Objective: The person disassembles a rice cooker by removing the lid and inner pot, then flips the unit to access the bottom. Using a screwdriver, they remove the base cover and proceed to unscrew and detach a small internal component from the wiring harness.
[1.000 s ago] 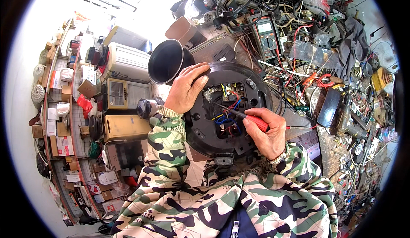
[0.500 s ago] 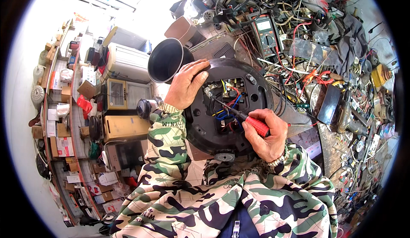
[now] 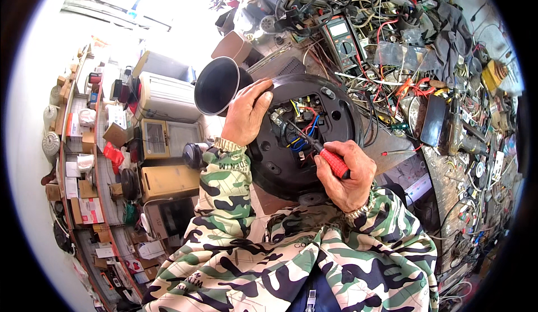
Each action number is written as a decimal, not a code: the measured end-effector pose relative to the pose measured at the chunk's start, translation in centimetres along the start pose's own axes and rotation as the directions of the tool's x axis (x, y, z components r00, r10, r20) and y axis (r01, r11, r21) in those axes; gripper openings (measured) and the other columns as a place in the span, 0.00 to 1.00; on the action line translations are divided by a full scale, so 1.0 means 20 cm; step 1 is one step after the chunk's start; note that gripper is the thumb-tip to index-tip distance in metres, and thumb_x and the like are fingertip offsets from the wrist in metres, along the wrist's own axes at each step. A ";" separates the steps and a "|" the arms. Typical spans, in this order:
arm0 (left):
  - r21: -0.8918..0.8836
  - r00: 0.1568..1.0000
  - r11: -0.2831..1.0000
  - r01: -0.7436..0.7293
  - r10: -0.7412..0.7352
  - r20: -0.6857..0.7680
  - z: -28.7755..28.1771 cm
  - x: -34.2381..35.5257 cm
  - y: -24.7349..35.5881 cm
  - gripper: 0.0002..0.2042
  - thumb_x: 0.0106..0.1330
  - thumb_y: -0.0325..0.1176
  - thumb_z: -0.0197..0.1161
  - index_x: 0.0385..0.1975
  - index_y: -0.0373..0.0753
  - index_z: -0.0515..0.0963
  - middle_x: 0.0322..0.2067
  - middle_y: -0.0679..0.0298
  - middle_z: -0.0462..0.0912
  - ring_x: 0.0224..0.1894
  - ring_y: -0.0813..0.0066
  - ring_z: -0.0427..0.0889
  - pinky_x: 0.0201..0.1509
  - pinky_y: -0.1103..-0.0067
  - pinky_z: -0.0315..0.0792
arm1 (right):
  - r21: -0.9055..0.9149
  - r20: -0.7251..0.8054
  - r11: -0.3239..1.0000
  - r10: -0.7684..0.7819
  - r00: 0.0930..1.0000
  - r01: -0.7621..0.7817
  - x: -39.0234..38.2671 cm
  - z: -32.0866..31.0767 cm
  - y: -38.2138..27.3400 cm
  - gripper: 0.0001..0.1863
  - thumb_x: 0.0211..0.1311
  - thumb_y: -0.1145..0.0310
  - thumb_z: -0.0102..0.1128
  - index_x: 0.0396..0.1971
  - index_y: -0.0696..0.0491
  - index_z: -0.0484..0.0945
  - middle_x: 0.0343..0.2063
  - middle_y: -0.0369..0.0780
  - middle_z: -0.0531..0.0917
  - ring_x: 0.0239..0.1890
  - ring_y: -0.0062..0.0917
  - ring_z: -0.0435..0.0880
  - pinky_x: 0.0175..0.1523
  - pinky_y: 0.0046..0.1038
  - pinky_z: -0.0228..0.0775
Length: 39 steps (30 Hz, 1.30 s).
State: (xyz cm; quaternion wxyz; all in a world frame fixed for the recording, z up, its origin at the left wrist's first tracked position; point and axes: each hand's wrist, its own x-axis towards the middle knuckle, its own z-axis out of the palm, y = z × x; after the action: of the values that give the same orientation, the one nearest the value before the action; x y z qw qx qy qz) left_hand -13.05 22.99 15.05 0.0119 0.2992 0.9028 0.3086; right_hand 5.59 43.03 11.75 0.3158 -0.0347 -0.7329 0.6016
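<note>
A round black appliance base [image 3: 269, 169] lies upside down in front of me, its underside opening showing blue, red and yellow wires [image 3: 311, 126]. Along its upper left rim, my left hand [image 3: 246, 113] grips the edge, fingers over the side and thumb on the underside. My right hand [image 3: 352, 178] is closed round the red handle of a screwdriver [image 3: 335, 165]. The screwdriver's shaft slants up and left into the opening, its tip among the wires near a pale connector block [image 3: 276, 116]. Whether the tip touches a screw is too small to tell.
Beyond my left hand stands a dark round pot [image 3: 217, 85]. A multimeter [image 3: 343, 38] with leads lies among tangled cables at the upper right. A dark phone [image 3: 434, 121] rests on the right bench. Shelves of boxes [image 3: 87, 189] line the left.
The view has shifted slightly. The screwdriver's handle has moved a little left and its tip slightly up within the opening. My left hand keeps its hold on the rim.
</note>
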 end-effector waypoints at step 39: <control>0.036 0.889 0.921 0.388 -0.363 -0.279 0.07 -0.28 0.15 0.23 0.84 0.42 0.49 0.66 0.29 0.75 0.62 0.47 0.81 0.65 0.57 0.79 0.71 0.69 0.68 | 0.205 0.147 0.972 -0.147 0.978 0.115 0.20 -0.09 0.25 0.11 0.49 0.72 0.77 0.32 0.54 0.83 0.23 0.38 0.80 0.24 0.35 0.80 0.33 0.35 0.68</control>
State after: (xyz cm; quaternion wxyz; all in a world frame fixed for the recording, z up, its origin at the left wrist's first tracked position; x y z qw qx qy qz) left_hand -6.57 22.46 14.67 -0.0639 0.0748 0.9499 0.2967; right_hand 1.61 47.59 9.16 0.2964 0.0939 -0.6941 0.6493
